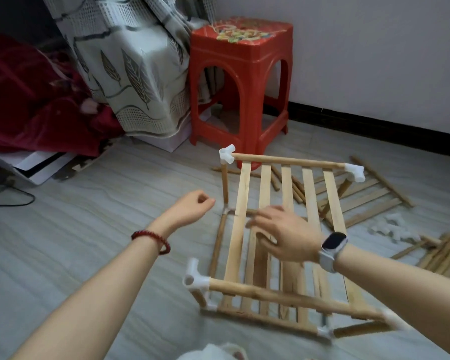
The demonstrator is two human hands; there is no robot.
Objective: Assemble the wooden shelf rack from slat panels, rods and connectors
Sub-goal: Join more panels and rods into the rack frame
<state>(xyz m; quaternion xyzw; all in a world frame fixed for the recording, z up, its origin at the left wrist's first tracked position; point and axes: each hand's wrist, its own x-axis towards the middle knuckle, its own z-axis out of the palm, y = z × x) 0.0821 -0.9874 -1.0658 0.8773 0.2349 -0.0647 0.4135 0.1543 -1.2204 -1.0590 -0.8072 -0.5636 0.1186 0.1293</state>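
Note:
A partly built wooden rack (283,229) stands on the floor: two slat panels, one above the other, joined by short upright rods and white plastic connectors (196,279) at the corners. My right hand (281,233), fingers spread and straight, hovers over or touches the upper panel's slats near the middle. Just left of the far-left upright rod (225,183), my left hand (192,206) has its fingers curled and holds nothing that I can see.
A red plastic stool (240,81) stands behind the rack by the wall. Another slat panel (366,201) and loose rods (444,255) lie on the floor to the right, with several white connectors (392,229). A patterned cloth and red fabric sit at the left.

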